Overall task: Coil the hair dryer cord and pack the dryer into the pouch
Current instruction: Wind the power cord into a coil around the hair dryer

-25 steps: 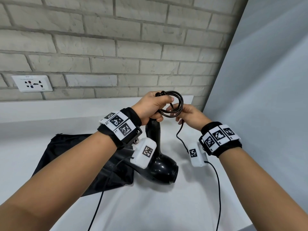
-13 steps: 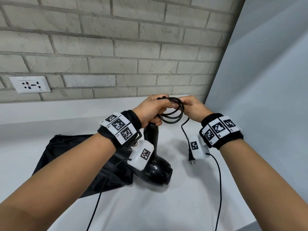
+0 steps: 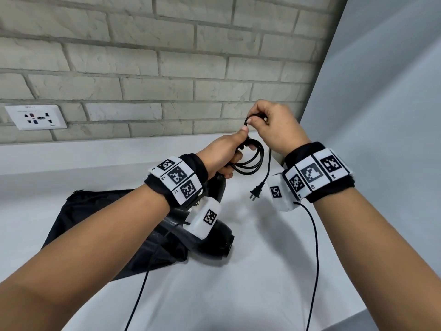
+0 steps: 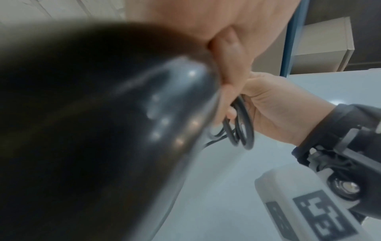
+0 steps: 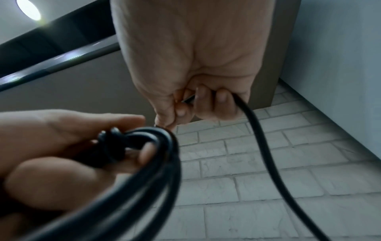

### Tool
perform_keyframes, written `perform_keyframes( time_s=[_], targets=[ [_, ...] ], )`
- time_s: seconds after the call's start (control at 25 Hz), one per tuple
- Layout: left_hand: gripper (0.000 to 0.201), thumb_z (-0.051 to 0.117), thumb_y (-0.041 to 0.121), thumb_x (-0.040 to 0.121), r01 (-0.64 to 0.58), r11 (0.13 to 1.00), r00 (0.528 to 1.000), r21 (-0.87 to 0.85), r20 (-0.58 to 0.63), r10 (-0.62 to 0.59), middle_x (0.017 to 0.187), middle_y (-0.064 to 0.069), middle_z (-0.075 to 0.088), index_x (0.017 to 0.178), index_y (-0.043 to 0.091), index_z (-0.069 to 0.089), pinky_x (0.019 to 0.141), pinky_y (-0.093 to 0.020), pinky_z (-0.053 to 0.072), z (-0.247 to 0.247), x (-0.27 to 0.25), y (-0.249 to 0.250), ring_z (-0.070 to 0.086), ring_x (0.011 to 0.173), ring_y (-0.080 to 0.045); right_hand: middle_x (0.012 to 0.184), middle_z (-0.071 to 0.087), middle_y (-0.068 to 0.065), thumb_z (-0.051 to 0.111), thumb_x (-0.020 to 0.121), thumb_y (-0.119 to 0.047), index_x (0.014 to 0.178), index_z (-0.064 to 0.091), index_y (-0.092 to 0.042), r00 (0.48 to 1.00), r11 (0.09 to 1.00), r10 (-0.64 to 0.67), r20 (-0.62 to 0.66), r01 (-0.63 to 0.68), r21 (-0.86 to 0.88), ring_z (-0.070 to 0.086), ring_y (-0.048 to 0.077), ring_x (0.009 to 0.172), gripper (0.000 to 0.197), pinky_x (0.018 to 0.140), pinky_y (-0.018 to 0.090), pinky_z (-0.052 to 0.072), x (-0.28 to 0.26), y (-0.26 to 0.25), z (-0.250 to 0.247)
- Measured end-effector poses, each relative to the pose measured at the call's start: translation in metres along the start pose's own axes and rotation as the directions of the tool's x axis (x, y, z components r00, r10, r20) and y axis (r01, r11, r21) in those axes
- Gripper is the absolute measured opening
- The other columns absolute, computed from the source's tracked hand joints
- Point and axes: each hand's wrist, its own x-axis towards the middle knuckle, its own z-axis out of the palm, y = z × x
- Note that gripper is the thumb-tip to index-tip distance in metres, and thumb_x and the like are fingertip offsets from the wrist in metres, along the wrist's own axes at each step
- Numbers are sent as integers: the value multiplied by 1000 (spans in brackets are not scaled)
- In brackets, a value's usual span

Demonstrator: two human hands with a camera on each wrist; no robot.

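Now gripping the cord (image 3: 248, 161) loops and hair dryer (image 3: 214, 244) handle with the left hand (image 3: 224, 154), pinching a far loop up with the right hand (image 3: 274, 130) (plug (image 3: 256, 191) dangling below). Lying near left on the table (image 3: 250, 283): the black pouch (image 3: 100, 220).

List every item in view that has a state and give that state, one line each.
cord: partly coiled, loops gripped in the left hand, the tail lifted by the right hand
plug: unplugged, dangling above the counter
hair dryer: resting on the counter, handle up, partly on the pouch
pouch: lying flat on the counter, dryer not yet inside
wall socket: nothing plugged in
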Motion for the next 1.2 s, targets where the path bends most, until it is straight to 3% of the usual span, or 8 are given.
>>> perform_keyframes(
  time_s=[0.08, 0.24, 0.36, 0.48, 0.56, 0.76, 1.0, 1.2],
  targets=[
    [45, 26, 51, 96, -25, 1000, 999, -12, -27, 25, 54, 3, 19, 83, 16, 50, 39, -16, 18, -1, 2, -1, 13, 30, -5, 75, 59, -4, 54, 86, -12, 82, 59, -14, 1000, 998, -10, -28, 11, 58, 54, 9, 71, 6, 68, 21, 42, -5, -2, 4],
    [41, 28, 53, 95, -30, 993, 998, -115, -49, 24, 49, 7, 22, 92, 16, 45, 39, -15, 23, -10, 6, -5, 11, 30, -4, 66, 58, -8, 52, 86, 1, 68, 51, -18, 1000, 886, 9, 9, -12, 463, 53, -8, 57, 27, 61, 6, 42, -17, -1, 15],
    [43, 30, 58, 93, -17, 977, 996, -214, -94, -3, 42, 10, 20, 79, 19, 41, 38, -16, 25, -17, 8, -5, 10, 30, -6, 51, 60, -20, 49, 86, 7, 67, 49, -17, 996, 825, 8, 89, -57, 563, 49, -9, 49, 31, 52, 4, 37, -25, 6, 24],
    [40, 41, 55, 90, -32, 984, 993, -175, -114, 12, 43, 10, 18, 74, 19, 42, 41, -18, 20, -16, 7, -5, 9, 33, -7, 58, 66, -21, 55, 81, -2, 66, 51, -18, 991, 787, -25, 129, -59, 613, 54, -8, 61, 22, 63, 5, 41, -27, 10, 28],
    [37, 46, 47, 91, -37, 987, 993, -155, -121, 19, 42, 10, 19, 67, 20, 41, 44, -21, 17, -14, 7, -6, 9, 34, -8, 62, 66, -17, 54, 76, -10, 66, 51, -22, 987, 788, -37, 157, -68, 612, 51, -4, 64, 15, 66, 9, 41, -28, 14, 30],
    [41, 46, 37, 94, -74, 985, 979, -156, -200, 42, 41, 9, 21, 59, 19, 35, 43, -18, 19, -15, 10, -11, 10, 34, -9, 54, 46, -11, 53, 84, -11, 69, 46, -22, 990, 854, 5, 144, -80, 514, 38, -2, 47, 21, 51, 11, 32, -32, 29, 35],
    [34, 50, 28, 94, -105, 983, 959, -150, -275, 61, 53, 1, 18, 63, 17, 40, 38, -16, 26, -14, 11, -19, 16, 29, -8, 62, 42, -5, 48, 85, -17, 76, 45, -24, 984, 843, 32, 174, -120, 524, 39, -3, 54, 12, 59, 14, 36, -49, 48, 56],
    [35, 51, 25, 94, -136, 970, 952, -200, -298, 72, 43, 7, 21, 62, 17, 40, 37, -15, 25, -16, 10, -21, 15, 27, -7, 63, 40, -3, 47, 92, -8, 70, 42, -23, 973, 905, 124, 195, -192, 380, 37, 8, 58, 27, 61, 22, 35, -57, 66, 68]
  ],
)
